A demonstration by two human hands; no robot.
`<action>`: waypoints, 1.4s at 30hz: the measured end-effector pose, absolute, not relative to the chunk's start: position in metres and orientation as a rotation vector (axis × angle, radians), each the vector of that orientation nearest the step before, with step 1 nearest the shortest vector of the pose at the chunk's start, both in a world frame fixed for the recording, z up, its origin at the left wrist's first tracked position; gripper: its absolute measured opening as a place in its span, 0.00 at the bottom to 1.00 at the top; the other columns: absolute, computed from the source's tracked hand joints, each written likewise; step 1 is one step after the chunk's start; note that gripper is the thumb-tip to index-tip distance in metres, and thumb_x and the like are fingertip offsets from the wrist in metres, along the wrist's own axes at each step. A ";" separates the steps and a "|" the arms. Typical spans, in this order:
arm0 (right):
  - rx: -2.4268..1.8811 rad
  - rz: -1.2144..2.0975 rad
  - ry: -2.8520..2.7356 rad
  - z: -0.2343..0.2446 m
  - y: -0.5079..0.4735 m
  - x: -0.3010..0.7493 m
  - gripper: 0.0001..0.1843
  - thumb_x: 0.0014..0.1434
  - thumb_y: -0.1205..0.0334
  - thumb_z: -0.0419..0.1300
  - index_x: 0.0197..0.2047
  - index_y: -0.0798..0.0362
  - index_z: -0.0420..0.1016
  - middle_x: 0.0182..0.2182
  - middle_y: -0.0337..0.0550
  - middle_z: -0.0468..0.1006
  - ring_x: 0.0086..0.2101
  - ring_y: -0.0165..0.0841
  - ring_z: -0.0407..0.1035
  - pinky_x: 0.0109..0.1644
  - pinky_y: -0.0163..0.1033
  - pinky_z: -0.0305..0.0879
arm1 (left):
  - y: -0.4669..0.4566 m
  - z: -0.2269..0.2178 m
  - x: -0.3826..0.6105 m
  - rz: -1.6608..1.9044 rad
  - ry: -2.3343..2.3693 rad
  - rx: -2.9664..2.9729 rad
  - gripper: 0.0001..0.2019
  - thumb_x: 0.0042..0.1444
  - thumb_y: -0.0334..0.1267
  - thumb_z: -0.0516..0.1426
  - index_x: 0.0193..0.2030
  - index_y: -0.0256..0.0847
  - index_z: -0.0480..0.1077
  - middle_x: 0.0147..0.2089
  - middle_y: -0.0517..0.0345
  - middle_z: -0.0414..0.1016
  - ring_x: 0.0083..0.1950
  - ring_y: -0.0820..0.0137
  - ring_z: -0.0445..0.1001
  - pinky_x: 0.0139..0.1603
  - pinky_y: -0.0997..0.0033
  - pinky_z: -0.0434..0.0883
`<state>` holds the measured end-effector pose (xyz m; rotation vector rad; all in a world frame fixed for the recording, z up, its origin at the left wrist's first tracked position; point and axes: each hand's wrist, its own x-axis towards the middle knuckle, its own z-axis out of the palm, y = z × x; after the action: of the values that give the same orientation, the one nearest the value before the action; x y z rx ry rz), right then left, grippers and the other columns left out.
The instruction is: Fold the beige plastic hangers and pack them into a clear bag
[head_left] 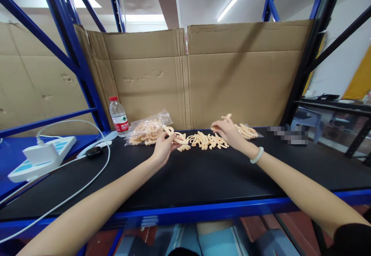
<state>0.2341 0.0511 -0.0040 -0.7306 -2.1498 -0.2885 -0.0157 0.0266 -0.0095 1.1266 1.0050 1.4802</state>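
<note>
My left hand [164, 146] is closed round cream-coloured curved pieces [180, 140]; one ring-like end shows above the fingers. Right of it, a loose pile of small cream curved pieces [204, 140] lies on the black tabletop [185, 178]. Over the right end of this pile, my right hand [227, 132] has its fingers curled together, and a cream piece [227, 116] sticks out above them. The fingers partly hide how this piece is gripped. A clear plastic bag of similar pieces [145, 129] lies left of my left hand. Another bag of longer pieces [247, 131] lies behind my right wrist.
A water bottle [118, 117] with a red cap stands at the back left. White cables run from a power strip [43, 157] across the left side. Cardboard [232, 78] walls off the back, between blue metal posts [62, 28]. A blurred patch [290, 135] covers something at the right.
</note>
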 end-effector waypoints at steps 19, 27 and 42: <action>-0.670 -0.049 -2.473 -0.054 0.092 0.210 0.17 0.57 0.79 0.49 0.44 0.54 0.72 0.41 0.46 0.77 0.42 0.34 0.70 0.48 0.41 0.65 | 0.028 -0.030 -0.013 1.322 1.062 1.219 0.08 0.56 0.36 0.58 0.41 0.38 0.63 0.31 0.55 0.78 0.33 0.68 0.79 0.36 0.69 0.75; -0.714 -0.001 -2.469 -0.057 0.094 0.211 0.18 0.59 0.76 0.50 0.48 0.55 0.74 0.45 0.49 0.77 0.46 0.36 0.71 0.52 0.44 0.66 | 0.026 -0.032 -0.012 1.293 1.056 1.302 0.11 0.56 0.38 0.58 0.43 0.37 0.66 0.35 0.54 0.77 0.34 0.69 0.79 0.35 0.71 0.76; -0.711 0.987 -1.635 -0.040 0.039 0.174 0.13 0.50 0.54 0.65 0.34 0.53 0.71 0.28 0.42 0.78 0.31 0.35 0.74 0.39 0.42 0.70 | 0.016 -0.038 -0.003 1.125 1.006 1.834 0.22 0.49 0.45 0.61 0.51 0.40 0.68 0.40 0.57 0.72 0.28 0.72 0.75 0.27 0.69 0.77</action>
<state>0.1736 0.0387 -0.0401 -0.7114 -1.6349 0.9867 -0.0029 0.0158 -0.0380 1.8343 1.0065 1.1245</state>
